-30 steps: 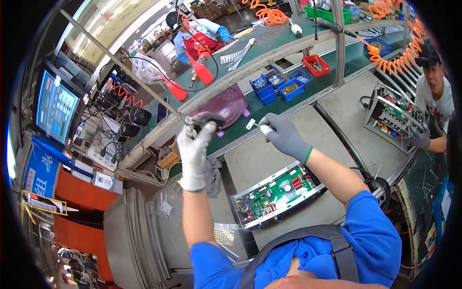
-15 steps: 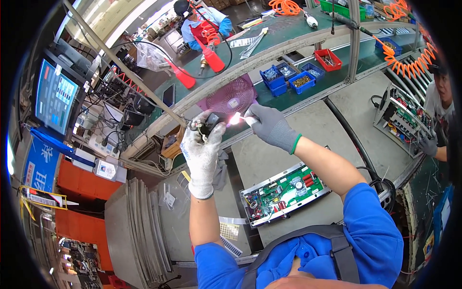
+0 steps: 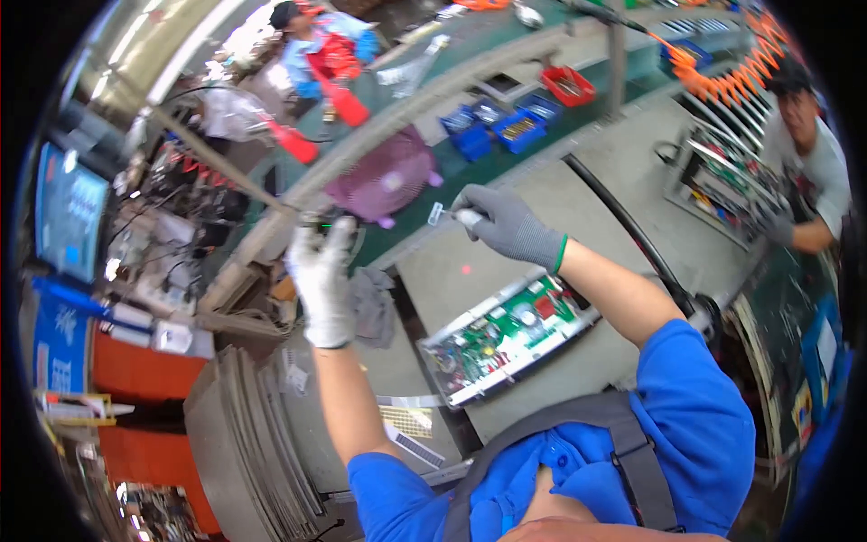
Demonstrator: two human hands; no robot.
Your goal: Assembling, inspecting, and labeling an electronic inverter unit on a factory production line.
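Toward the left stands one lit screen. Next, one white-gloved left hand is raised; blur hides whether it grips anything. One purple fan lies far. One small white label is pinched by the grey-gloved right hand; nearer, one circuit unit rests on the surface. Farther right, one co-worker touches a second unit.

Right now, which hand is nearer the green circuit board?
Right: in the picture, the right hand is just above the green circuit board; the left hand, farther, upper left.
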